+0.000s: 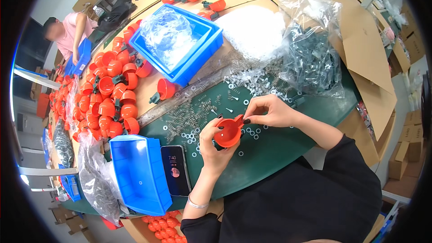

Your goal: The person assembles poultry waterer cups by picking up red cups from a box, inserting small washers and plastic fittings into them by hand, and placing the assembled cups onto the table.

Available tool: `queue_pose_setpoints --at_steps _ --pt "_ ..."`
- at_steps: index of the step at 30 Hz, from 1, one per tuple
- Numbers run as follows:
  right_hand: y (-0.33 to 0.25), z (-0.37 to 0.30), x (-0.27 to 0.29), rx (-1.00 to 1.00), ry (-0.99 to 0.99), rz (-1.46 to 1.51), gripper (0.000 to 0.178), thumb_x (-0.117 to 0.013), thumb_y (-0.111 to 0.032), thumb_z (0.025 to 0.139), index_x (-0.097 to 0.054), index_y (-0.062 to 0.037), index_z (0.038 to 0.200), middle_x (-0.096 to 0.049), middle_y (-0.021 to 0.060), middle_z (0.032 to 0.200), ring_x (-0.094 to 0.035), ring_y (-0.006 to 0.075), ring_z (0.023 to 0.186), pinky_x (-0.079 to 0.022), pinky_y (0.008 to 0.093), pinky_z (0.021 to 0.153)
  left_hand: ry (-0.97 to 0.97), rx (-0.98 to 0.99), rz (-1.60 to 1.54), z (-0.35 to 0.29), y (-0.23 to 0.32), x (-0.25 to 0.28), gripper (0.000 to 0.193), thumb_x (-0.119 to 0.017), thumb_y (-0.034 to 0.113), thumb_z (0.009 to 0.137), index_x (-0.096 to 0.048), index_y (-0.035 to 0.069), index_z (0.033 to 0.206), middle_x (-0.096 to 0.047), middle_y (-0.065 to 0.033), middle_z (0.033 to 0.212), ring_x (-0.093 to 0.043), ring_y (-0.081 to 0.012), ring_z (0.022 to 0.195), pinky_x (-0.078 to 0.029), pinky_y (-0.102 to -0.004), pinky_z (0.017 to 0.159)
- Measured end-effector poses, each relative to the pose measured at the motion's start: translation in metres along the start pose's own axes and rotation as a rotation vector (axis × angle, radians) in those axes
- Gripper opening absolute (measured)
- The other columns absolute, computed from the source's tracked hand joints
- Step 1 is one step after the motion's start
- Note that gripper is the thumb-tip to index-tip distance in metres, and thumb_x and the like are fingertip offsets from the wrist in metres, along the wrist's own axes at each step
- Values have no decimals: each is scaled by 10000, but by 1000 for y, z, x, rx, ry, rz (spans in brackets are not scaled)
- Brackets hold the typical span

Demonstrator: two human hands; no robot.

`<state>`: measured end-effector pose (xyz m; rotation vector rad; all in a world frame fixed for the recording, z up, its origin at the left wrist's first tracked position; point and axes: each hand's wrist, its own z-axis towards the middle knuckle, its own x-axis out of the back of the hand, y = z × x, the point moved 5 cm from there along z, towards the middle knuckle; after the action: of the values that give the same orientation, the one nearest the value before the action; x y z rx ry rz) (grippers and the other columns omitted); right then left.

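My left hand (213, 153) is closed around a small red plastic cup (228, 135), its round opening facing up toward me. A narrow neck sticks out of the cup's side toward my right hand (272, 111). Thumb and forefinger of that hand are pinched together at the neck's tip, and whatever they hold there is hidden. On the green table surface (265, 162) beneath lie loose metal springs (193, 114), white ring washers (257, 131) and small pale pins (229, 110). A wristband (198, 205) circles my left wrist.
Left are a phone (176, 171), a blue bin (139, 171) and a heap of red cups (105, 85). Farther back stand stacked blue trays (211, 40), white small parts (252, 27) and a bag of dark green parts (310, 58). A person (74, 31) handles a blue bin.
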<state>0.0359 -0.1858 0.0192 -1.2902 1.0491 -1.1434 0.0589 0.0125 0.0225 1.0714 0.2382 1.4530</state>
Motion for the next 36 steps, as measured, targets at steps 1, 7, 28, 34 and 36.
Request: queue_pose_setpoints --at_steps 1,7,28,34,36 --pt "-1 0 -1 -9 -4 -21 92 -694 -88 864 -667 -10 904 -629 0 780 -538 24 663 -432 192 582 -18 -11 20 -1 0 -1 707 -856 13 574 -407 79 1116 -570 -208 1192 -594 -333 1072 -463 -405 927" --pt "-3 -2 0 -27 10 -90 77 -699 -81 850 -676 -16 885 -630 6 787 -552 40 672 -451 212 600 -12 -63 32 0 1 -3 693 -860 10 563 -426 75 1100 -576 -201 1178 -588 -340 1082 -465 -411 924" --pt "-23 -5 -2 193 64 -351 87 -710 -8 798 -666 -21 872 -626 51 810 -577 132 659 -476 263 595 20 -101 86 -2 5 -1 709 -882 24 547 -432 76 1093 -580 -179 1158 -590 -326 1057 -478 -398 901" --pt "-23 -7 -5 211 68 -346 73 -710 -50 813 -665 -30 867 -612 40 780 -557 130 636 -469 266 590 13 -139 102 -1 8 -1 701 -882 28 553 -436 73 1092 -578 -176 1166 -591 -321 1051 -478 -394 895" --pt "-21 -7 -6 209 63 -345 74 -711 -52 814 -665 -30 868 -612 40 779 -555 129 633 -467 267 587 12 -142 107 -1 9 -1 701 -882 28 553 -436 72 1092 -577 -174 1168 -592 -320 1050 -478 -392 894"
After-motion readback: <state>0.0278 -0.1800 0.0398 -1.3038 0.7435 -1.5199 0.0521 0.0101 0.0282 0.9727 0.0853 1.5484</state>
